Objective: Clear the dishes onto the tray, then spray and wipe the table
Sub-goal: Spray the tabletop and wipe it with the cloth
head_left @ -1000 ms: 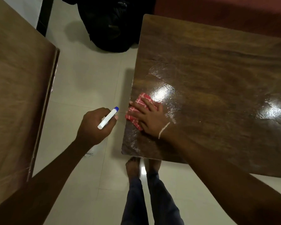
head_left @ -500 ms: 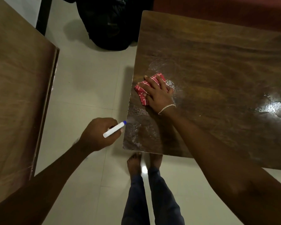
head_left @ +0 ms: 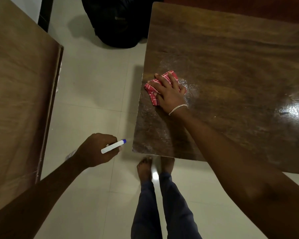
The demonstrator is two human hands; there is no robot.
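Head view, right hand with straight fingers spread flat, pressing a red cloth onto the wet-streaked surface near its left edge, left hand curled round a white spray bottle above the floor, just beside the surface's near corner

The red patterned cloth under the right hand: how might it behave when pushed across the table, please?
The red patterned cloth is bunched in folds, so it is probably floppy and would crumple unless pressed flat, as the right hand does. The dark wooden table looks wet and glossy, so the cloth likely slides easily.
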